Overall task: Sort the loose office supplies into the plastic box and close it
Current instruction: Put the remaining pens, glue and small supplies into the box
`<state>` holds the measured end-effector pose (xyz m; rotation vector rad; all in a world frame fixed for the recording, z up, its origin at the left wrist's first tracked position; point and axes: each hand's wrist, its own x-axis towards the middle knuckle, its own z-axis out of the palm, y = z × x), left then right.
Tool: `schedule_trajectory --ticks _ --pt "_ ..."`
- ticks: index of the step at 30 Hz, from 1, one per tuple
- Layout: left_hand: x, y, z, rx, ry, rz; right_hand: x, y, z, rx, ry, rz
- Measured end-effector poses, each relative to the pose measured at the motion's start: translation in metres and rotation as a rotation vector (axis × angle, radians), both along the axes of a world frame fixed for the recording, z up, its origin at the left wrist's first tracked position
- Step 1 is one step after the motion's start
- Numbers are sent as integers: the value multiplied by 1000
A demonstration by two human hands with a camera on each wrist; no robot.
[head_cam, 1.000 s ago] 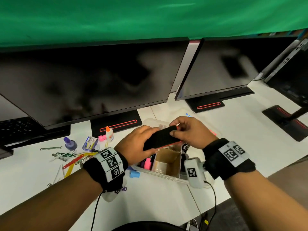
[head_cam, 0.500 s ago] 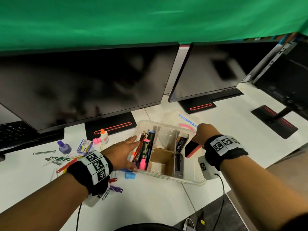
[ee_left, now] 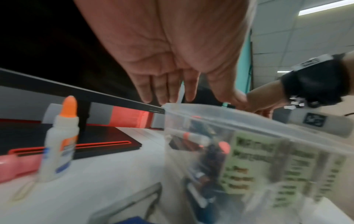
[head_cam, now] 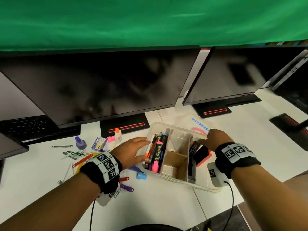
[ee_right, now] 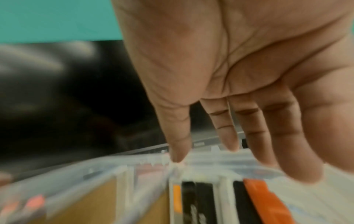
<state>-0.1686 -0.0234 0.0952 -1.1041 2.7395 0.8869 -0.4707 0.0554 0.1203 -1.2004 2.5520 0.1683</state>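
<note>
Black-and-orange stapler [head_cam: 202, 155], released since a second ago, lies in the clear divided plastic box [head_cam: 175, 178]; both flat-fingered hands, left hand [head_cam: 133, 151] and right hand [head_cam: 215, 139], hold nothing, so other supplies follow.

Clear box [head_cam: 196, 185] sits open before the monitor [head_cam: 100, 84], pens [head_cam: 158, 150] in its left compartment; glue [head_cam: 118, 135], clips [head_cam: 124, 179] lie loose left of it.
</note>
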Motion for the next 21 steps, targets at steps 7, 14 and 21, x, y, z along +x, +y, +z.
schedule_trajectory --ticks 7,14,21 --pt "20 -63 -12 -281 -32 339 -12 43 -3 -113 -63 -171" --pt "20 -83 -36 -78 -237 318 -15 61 -20 -175 -217 -194" --pt "19 -80 -38 -205 -180 331 -16 61 -22 -180 -201 -161"
